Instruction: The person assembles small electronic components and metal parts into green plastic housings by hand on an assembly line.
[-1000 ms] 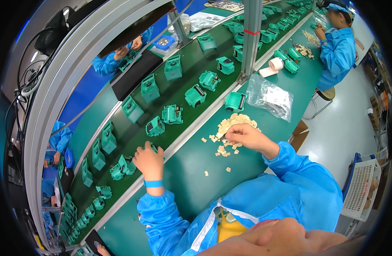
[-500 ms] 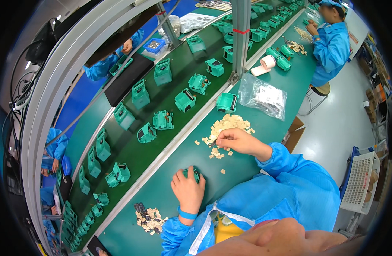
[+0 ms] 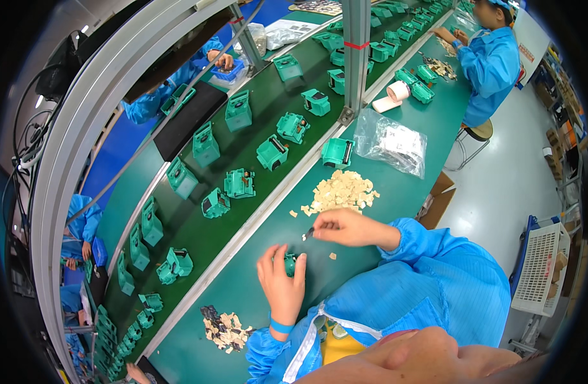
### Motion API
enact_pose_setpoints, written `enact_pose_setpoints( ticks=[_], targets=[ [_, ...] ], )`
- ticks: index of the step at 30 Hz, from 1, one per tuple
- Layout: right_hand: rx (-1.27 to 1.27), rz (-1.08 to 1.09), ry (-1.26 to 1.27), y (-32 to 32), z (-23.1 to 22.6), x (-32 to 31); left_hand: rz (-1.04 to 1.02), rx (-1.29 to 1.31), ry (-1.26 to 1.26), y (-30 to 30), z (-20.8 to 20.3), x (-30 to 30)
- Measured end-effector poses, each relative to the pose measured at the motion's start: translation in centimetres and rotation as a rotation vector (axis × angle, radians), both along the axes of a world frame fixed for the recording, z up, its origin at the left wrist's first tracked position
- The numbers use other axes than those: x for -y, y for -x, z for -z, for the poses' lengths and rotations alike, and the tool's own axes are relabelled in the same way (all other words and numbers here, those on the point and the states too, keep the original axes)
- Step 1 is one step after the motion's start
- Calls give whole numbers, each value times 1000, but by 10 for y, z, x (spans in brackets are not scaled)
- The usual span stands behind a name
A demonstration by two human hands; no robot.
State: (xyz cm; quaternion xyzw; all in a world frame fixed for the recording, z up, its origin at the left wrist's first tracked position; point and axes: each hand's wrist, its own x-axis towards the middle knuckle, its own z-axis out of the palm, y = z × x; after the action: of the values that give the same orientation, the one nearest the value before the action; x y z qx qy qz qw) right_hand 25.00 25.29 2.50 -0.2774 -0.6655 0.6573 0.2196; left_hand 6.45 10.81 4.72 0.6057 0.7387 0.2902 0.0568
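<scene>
I'm risking a drop because my right hand [image 3: 342, 227] is pinching a tiny piece [image 3: 310, 233], my left hand [image 3: 282, 288] cupping a green part [image 3: 289, 263].

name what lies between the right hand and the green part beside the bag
In the head view, the cream pile lies between the right hand and that green part.

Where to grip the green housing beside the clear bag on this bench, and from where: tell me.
Probably pinch opposite outer walls from above: the green housing looks boxy, the metal rail runs along its left, the clear bag lies on its right and the pale pieces lie in front.
</scene>
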Motion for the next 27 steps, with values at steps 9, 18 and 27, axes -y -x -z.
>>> enact_pose_setpoints(
  ticks=[9,18,27],
  targets=[
    [74,-184,-253,10,-17,20,6,761,3,-7,5,5],
    [204,-62,-700,11,-17,25,-43,705,-64,-12,5,-6],
    [109,164,-705,23,-23,28,-67,670,-115,-15,2,2]
  ],
)
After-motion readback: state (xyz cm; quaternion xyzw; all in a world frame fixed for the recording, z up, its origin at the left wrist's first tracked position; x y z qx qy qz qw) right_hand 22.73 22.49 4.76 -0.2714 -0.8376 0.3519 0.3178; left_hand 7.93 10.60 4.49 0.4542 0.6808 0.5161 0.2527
